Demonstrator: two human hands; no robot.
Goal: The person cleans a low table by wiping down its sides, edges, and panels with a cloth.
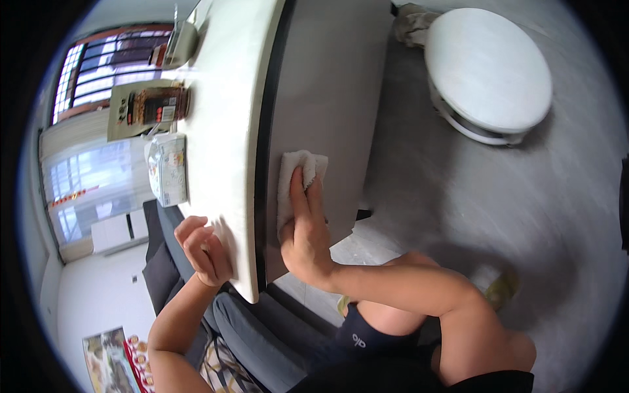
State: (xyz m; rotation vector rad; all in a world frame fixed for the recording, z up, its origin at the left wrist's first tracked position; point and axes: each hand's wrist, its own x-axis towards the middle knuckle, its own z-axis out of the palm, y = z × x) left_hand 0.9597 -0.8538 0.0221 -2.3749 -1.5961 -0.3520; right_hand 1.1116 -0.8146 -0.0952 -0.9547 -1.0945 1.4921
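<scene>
My right hand (308, 240) presses a folded white cloth (295, 189) against the grey side panel (324, 98) of a coffee table. Its fingers lie stretched along the cloth, which is bunched at its far end. Loosely curled and holding nothing visible, my left hand (204, 250) is at the white tabletop (221, 147), near its front corner. Whether that hand rests on the surface or hovers just over it, I cannot tell. A black strip (268, 123) runs between the top and the panel.
On the tabletop stand a tissue pack (168, 169), a jar (162, 105) before a pouch, and a container (181, 44). A round white stool (486, 69) stands on the grey floor (555, 196), beside a crumpled cloth (413, 24). A grey sofa (255, 339) lies behind the table.
</scene>
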